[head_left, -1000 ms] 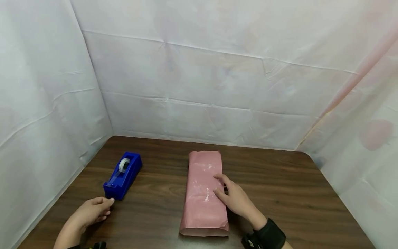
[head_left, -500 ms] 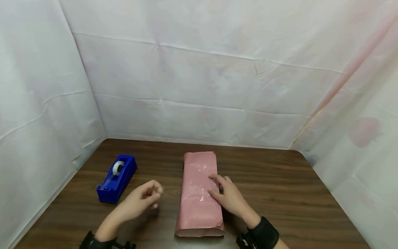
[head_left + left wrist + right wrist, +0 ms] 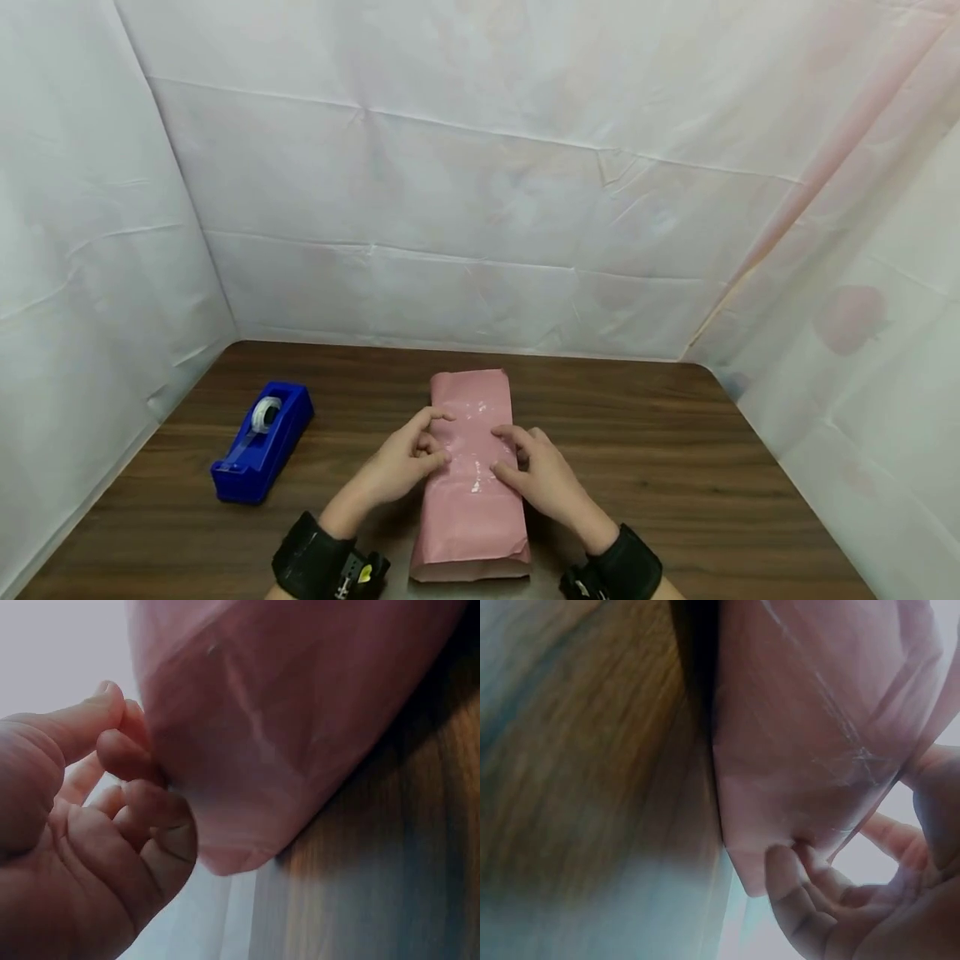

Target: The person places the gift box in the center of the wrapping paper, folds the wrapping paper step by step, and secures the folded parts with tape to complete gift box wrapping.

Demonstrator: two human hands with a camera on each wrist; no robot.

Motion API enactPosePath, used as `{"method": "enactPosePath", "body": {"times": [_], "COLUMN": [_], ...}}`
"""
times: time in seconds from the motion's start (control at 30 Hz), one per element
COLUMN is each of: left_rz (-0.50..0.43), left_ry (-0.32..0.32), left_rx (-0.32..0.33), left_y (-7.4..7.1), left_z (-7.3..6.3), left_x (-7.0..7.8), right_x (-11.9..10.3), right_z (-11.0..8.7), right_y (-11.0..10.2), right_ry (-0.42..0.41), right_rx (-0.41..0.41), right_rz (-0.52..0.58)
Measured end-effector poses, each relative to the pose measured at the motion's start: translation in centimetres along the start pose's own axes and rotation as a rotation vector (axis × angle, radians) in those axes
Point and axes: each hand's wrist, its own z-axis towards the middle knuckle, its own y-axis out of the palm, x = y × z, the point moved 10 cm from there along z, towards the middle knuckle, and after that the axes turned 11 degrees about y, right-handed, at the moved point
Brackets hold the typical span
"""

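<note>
A long pink paper-wrapped parcel [image 3: 471, 517] lies lengthwise on the table, with shiny clear tape on its top face. My left hand [image 3: 401, 458] is at its left edge, index fingertip and thumb touching the top. In the left wrist view the other fingers of that hand are loosely bent beside the parcel's side [image 3: 247, 735]. My right hand [image 3: 547, 479] holds the right edge, thumb and index finger on top. Its remaining fingers [image 3: 787, 881] bend against the side in the right wrist view. The parcel's underside is hidden.
A blue tape dispenser [image 3: 262, 446] with a roll of clear tape stands on the left of the dark wood table [image 3: 637, 433]. Pale curtains [image 3: 450, 192] close off the back and both sides. Black straps [image 3: 311, 554] are around both wrists.
My left hand has moved right, from beside the tape dispenser to the parcel's left edge. The right hand has stayed on the parcel. The view has shifted slightly.
</note>
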Motion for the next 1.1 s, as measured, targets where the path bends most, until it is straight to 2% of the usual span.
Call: {"method": "enactPosePath", "body": {"times": [0.2,0.43,0.5,0.57,0.7,0.9,0.97,1.1], "left_rz": [0.102,0.184,0.175,0.163,0.147,0.135,0.152,0.2], "left_ry": [0.093,0.222,0.242,0.246,0.2,0.043,0.003,-0.035], "left_rx": [0.059,0.125,0.135,0.133,0.131,0.196,0.211,0.232], "left_y": [-0.1,-0.3,-0.3,-0.3,-0.2,-0.6,-0.6,-0.5], "left_z": [0.4,0.4,0.4,0.3,0.4,0.4,0.3,0.2], "left_x": [0.7,0.6,0.5,0.4,0.2,-0.3,-0.4,-0.2], "right_x": [-1.0,-2.4,-2.7,-2.7,-2.6,-2.3,-1.9,-0.2], "right_z": [-0.2,-1.0,-1.1,-1.0,-1.0,-1.1,-1.0,-1.2], "right_y": [-1.3,-2.2,-2.3,-2.2,-2.0,-1.8,-1.8,-1.8], "right_ry": [-0.066,-0.186,-0.213,-0.223,-0.224,-0.205,-0.147,0.052], "right_rx": [0.148,0.32,0.336,0.318,0.262,0.184,0.172,0.14], "right_rz": [0.015,-0.103,-0.116,-0.109,-0.07,0.005,0.01,-0.025]}}
